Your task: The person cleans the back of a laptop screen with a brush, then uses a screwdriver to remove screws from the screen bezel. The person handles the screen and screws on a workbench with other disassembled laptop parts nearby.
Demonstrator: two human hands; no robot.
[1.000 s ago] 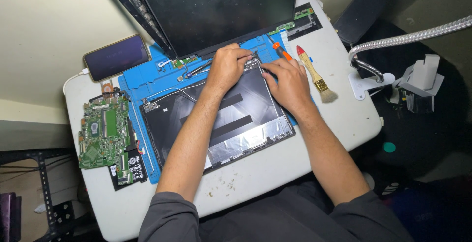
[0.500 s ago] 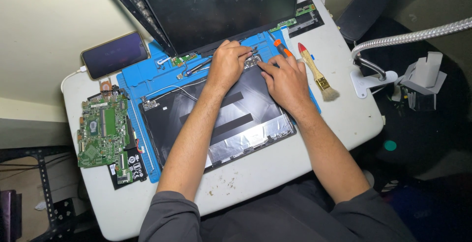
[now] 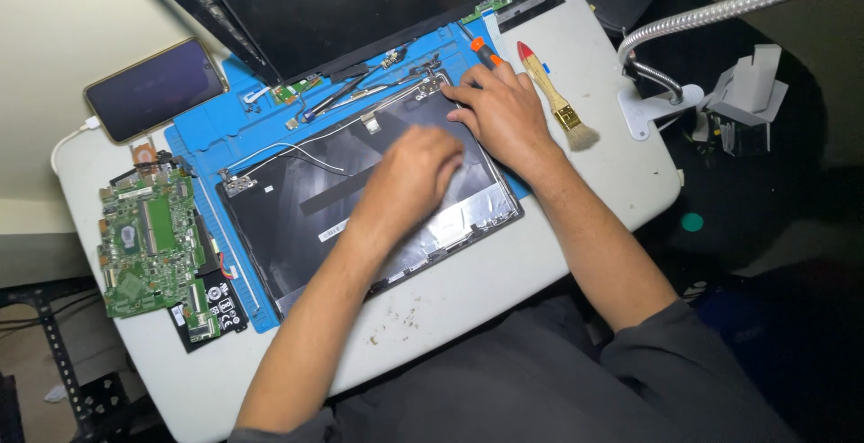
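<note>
— What do we have under our hands?

— Our left hand (image 3: 409,173) hovers blurred over the laptop lid shell (image 3: 360,195), which lies inner face up on the blue repair mat (image 3: 202,137). Our right hand (image 3: 504,114) rests at the shell's far right corner, fingertips by the metal hinge (image 3: 430,83).

— And around us?

— An orange-handled screwdriver (image 3: 484,50) sits just behind our right hand, a small brush (image 3: 558,105) beside it. The green motherboard (image 3: 148,240) lies at the left of the white table (image 3: 504,272), a smartphone (image 3: 155,89) beyond it.
</note>
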